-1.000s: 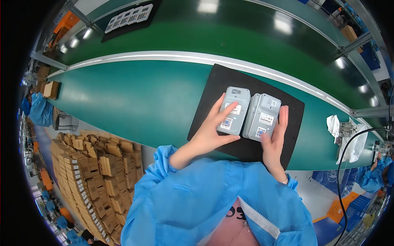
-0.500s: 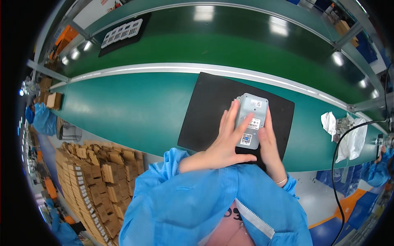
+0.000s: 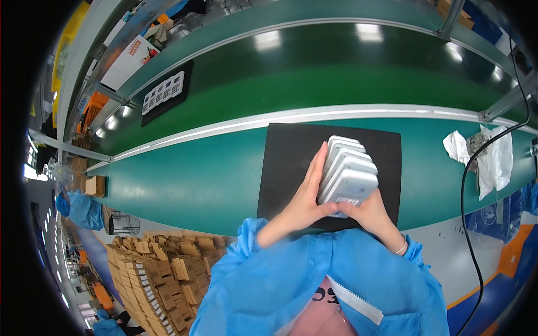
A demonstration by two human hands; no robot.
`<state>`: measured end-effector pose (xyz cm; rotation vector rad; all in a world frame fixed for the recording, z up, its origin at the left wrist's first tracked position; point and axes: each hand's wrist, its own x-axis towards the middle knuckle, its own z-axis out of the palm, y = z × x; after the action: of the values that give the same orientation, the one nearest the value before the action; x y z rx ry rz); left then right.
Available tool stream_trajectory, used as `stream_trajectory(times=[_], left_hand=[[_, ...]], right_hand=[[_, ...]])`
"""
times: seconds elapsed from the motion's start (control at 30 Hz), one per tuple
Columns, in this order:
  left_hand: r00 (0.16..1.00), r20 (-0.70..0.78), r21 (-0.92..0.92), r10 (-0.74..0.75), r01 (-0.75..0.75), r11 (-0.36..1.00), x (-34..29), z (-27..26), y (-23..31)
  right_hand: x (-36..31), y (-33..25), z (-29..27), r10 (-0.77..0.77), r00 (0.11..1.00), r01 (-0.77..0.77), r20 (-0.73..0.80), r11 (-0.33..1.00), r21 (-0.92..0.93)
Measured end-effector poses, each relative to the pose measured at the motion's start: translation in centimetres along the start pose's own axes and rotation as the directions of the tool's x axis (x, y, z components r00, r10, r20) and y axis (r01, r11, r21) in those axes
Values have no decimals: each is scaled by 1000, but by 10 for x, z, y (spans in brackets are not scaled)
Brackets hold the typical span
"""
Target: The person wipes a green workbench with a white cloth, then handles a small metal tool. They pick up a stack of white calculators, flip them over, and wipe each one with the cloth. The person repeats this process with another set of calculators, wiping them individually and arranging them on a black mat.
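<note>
Between my hands is a stack of several light-grey rounded box-shaped devices point(image 3: 350, 168), tilted, with their edges staggered. It is over a black mat point(image 3: 286, 162) on the green workbench point(image 3: 185, 185). My left hand point(image 3: 305, 204) presses along the stack's left side with its fingers stretched upward and the thumb at the near face. At the right, my right hand point(image 3: 371, 215) grips the lower near end with its thumb; its other fingers are hidden behind the stack. Both thumbs lie close together near a white label on the nearest device.
Across the metal rail, a green belt point(image 3: 291, 84) carries a dark board with a row of similar grey devices point(image 3: 162, 94). White plastic bags point(image 3: 493, 162) lie at the bench's right end, near a hanging black cable point(image 3: 464, 224). Stacked flattened cardboard boxes point(image 3: 162, 274) stand at lower left.
The stack has been tipped up from lying label-side up, so its staggered edges now show. My right hand has closed around its near end. The view has shifted.
</note>
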<state>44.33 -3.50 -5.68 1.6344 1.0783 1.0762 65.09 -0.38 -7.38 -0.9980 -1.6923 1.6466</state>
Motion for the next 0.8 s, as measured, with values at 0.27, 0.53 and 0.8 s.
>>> stream_trajectory(times=[0.27, 0.53, 0.8], left_hand=[[916, 104, 167, 386, -399, 902, -21, 11, -24], [918, 71, 163, 391, -397, 903, -29, 17, -29], [917, 50, 135, 395, -398, 907, -28, 16, -24]], right_hand=[[-16, 29, 12, -568, 823, 504, 10, 722, -474], [-16, 35, 15, -440, 898, 381, 21, 751, -540], [-14, 29, 15, -436, 900, 375, 14, 758, -534]])
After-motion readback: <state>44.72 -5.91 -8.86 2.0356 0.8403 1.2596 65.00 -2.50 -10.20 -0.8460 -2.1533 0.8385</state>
